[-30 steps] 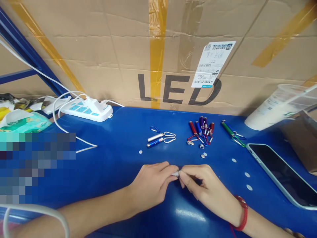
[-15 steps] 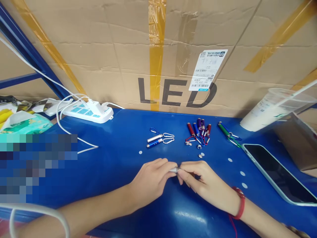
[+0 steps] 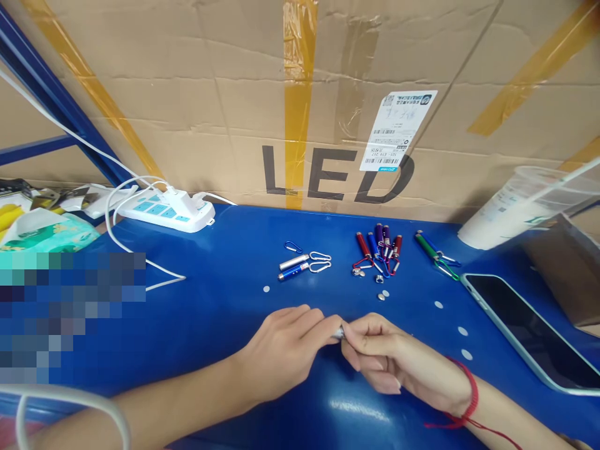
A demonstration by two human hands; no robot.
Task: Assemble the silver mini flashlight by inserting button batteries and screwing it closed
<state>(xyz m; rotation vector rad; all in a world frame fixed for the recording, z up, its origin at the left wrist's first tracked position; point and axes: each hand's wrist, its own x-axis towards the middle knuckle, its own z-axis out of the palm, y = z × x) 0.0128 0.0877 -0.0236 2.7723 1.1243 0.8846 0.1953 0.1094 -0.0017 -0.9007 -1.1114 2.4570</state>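
Note:
My left hand and my right hand meet low over the blue table, fingertips pinched together on a small silver keychain torch; only its metal tip shows between them. Beyond the hands lie a silver torch and a blue torch with carabiners, a cluster of several coloured mini torches, and a green torch with clip. Small round button cells are scattered near them.
A large cardboard box marked LED walls off the back. A white power strip with cables lies at the left, a plastic cup and a phone at the right. Bags sit at the far left.
My right wrist has rolled and dropped lower, the fingers curling more around the torch end. My left hand stays put on the other end.

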